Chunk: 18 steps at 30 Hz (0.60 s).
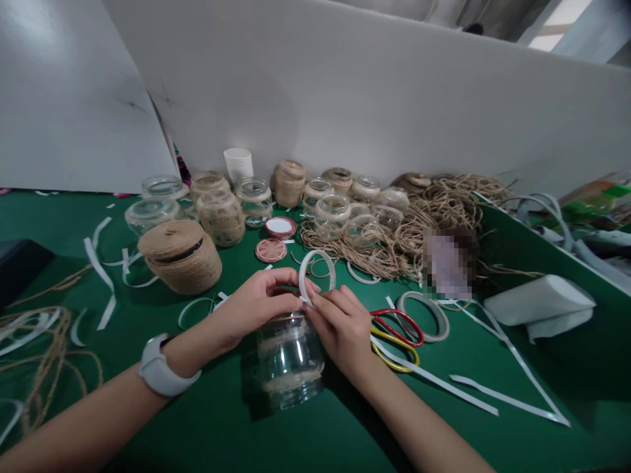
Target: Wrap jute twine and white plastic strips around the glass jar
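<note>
so both hands are up over the middle of the green worktop point(211, 420). the left hand point(263, 299) and right hand point(342, 322) have their fingers pinched on the lower edge of a white tape ring point(317, 255), which stands up on its edge between them. the glass jar point(292, 358) is right below, its upper end partly hidden by the fingers, and i can't tell if they're touching it. there's a pale watch point(162, 368) on the left wrist.

just right of the right hand are the red and yellow scissor handles point(404, 328), with another tape roll point(441, 318) next to them. over on the left sits a twine-wrapped pot point(190, 269), tilted a bit. further back, two red-edged lids point(271, 250) lie near each other in front of a bunch of jars point(254, 200), with a big tangle of twine point(438, 213) to the right.
</note>
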Tool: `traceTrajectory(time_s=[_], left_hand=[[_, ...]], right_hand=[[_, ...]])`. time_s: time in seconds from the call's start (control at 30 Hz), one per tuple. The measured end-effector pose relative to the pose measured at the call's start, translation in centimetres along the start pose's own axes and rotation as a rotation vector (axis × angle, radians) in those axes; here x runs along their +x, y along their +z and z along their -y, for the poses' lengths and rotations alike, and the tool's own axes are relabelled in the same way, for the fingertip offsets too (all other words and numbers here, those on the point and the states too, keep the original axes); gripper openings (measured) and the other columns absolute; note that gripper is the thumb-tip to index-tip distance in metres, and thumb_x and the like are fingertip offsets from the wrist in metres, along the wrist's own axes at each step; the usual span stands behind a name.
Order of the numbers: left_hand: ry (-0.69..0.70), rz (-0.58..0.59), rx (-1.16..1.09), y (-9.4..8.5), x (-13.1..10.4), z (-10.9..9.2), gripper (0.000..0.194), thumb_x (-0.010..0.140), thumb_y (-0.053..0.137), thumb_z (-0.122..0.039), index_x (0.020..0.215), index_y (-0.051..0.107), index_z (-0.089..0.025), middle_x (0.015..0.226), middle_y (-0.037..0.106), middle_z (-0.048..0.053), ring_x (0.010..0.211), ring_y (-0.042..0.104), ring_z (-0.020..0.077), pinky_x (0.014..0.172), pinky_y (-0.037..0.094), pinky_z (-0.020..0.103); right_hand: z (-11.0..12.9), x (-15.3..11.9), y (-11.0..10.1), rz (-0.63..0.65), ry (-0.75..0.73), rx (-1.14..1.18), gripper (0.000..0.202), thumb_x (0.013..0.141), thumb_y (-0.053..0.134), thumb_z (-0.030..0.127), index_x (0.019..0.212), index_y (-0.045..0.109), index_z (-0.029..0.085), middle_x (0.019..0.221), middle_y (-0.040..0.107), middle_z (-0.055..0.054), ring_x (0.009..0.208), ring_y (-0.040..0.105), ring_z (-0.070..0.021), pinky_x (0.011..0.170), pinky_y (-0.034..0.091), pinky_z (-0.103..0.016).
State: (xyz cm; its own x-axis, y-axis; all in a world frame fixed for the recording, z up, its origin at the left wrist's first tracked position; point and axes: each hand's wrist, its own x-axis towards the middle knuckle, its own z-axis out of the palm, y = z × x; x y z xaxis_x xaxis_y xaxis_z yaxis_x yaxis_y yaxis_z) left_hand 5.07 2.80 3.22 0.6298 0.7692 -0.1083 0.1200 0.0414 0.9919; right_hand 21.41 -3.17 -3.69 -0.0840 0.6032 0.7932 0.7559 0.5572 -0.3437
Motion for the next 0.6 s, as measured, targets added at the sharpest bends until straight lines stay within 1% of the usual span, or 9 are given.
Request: traceTrajectory(time_s=[0.07, 0.17, 0.23, 0.3, 0.4, 0.5, 0.6], left_hand=[[0.101, -0.077, 0.08, 0.1, 0.1, 0.3, 0.031, 0.073, 0.065, -0.02, 0.104, 0.066, -0.02, 0.107, 0.073, 0.009, 0.101, 0.069, 0.026, 0.088, 0.055, 0.041], [0.257, -0.194, 0.23, 0.3, 0.0, 1.0, 0.051, 0.072, 0.064, -0.016, 0.122, 0.053, -0.021, 0.126, 0.063, 0.013, 0.119, 0.061, 0.0284, 0.103, 0.048, 0.048], [0.306, -0.233, 0.3, 0.5, -0.2, 1.2, 0.057, 0.074, 0.061, -0.015, 0.129, 0.045, -0.021, 0.13, 0.058, 0.015, 0.123, 0.058, 0.0286, 0.104, 0.048, 0.05], [0.359, -0.252, 0.354, 0.7, -0.5, 1.1, 0.058, 0.077, 0.06, -0.014, 0.131, 0.042, -0.021, 0.128, 0.058, 0.014, 0.123, 0.059, 0.0279, 0.103, 0.048, 0.049], [0.407, -0.272, 0.507, 0.8, -1.0, 0.5, 0.041, 0.084, 0.06, -0.017, 0.124, 0.051, -0.022, 0.129, 0.059, 0.012, 0.125, 0.056, 0.0283, 0.105, 0.046, 0.048], [0.536, -0.273, 0.74, 0.8, -1.1, 0.1, 0.024, 0.088, 0.062, -0.02, 0.113, 0.063, -0.023, 0.125, 0.06, 0.01, 0.124, 0.055, 0.0298, 0.107, 0.042, 0.051], [0.639, -0.274, 0.909, 0.9, -1.1, 0.4, 0.01, 0.092, 0.061, -0.017, 0.1, 0.066, -0.021, 0.123, 0.06, 0.01, 0.122, 0.054, 0.0302, 0.104, 0.042, 0.053]], right_hand=[[0.0, 0.0, 0.0, 0.015, 0.017, 0.005, 0.02, 0.098, 0.056, 0.02, 0.106, 0.074, 0.018, 0.072, 0.067, -0.006, 0.064, 0.049, -0.017, 0.058, 0.043, -0.03], [-0.1, 0.0, 0.0, 0.009, 0.04, 0.005, 0.019, 0.097, 0.057, 0.021, 0.106, 0.074, 0.016, 0.071, 0.067, -0.005, 0.064, 0.05, -0.017, 0.058, 0.044, -0.03], [-0.2, 0.0, 0.0, -0.002, 0.066, 0.001, 0.02, 0.097, 0.057, 0.021, 0.107, 0.074, 0.017, 0.07, 0.067, -0.005, 0.064, 0.051, -0.0166, 0.058, 0.044, -0.029], [-0.3, 0.1, -0.1, -0.025, 0.093, -0.007, 0.019, 0.097, 0.057, 0.02, 0.107, 0.074, 0.017, 0.071, 0.067, -0.004, 0.063, 0.052, -0.016, 0.058, 0.045, -0.028], [-0.6, 0.3, -0.3, -0.061, 0.096, -0.025, 0.017, 0.096, 0.059, 0.019, 0.104, 0.074, 0.016, 0.07, 0.066, -0.004, 0.061, 0.052, -0.0156, 0.058, 0.044, -0.028], [-0.7, 0.4, -0.5, -0.06, 0.078, -0.037, 0.018, 0.097, 0.057, 0.02, 0.102, 0.075, 0.016, 0.066, 0.064, -0.003, 0.06, 0.05, -0.0156, 0.056, 0.043, -0.028], [-0.7, 0.3, -0.4, -0.049, 0.061, -0.037, 0.021, 0.098, 0.055, 0.021, 0.103, 0.074, 0.016, 0.066, 0.065, -0.004, 0.06, 0.051, -0.0161, 0.057, 0.043, -0.028]])
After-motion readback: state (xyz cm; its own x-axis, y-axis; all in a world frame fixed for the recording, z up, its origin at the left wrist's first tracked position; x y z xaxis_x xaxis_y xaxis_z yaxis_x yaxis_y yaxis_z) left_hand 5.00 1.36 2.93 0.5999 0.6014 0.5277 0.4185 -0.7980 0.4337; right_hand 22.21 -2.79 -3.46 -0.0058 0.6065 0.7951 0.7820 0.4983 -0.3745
